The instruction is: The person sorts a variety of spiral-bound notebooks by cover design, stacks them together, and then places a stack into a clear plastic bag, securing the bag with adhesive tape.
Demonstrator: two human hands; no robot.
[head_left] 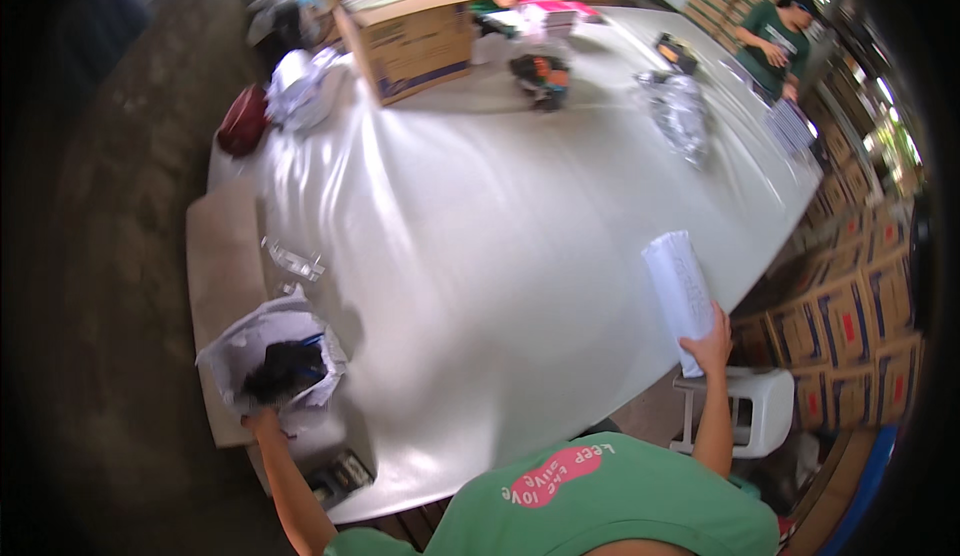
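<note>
My left hand [264, 420] grips the lower edge of a white plastic bag [250, 341] at the table's left side; dark items show inside the bag's mouth. My right hand [712, 341] holds the near end of a white stack of flat sheets or packets [676, 281] that lies on the table's right edge. Both arms reach out from my green shirt at the bottom of the view.
The white-covered table [480, 246] carries a cardboard box [412, 31], crumpled clear plastic [680, 111], a dark bundle [541, 76] and pink packs at the far end. A white plastic stool [760, 406] and stacked cartons [850, 326] stand at right. Other people in green work at the far side.
</note>
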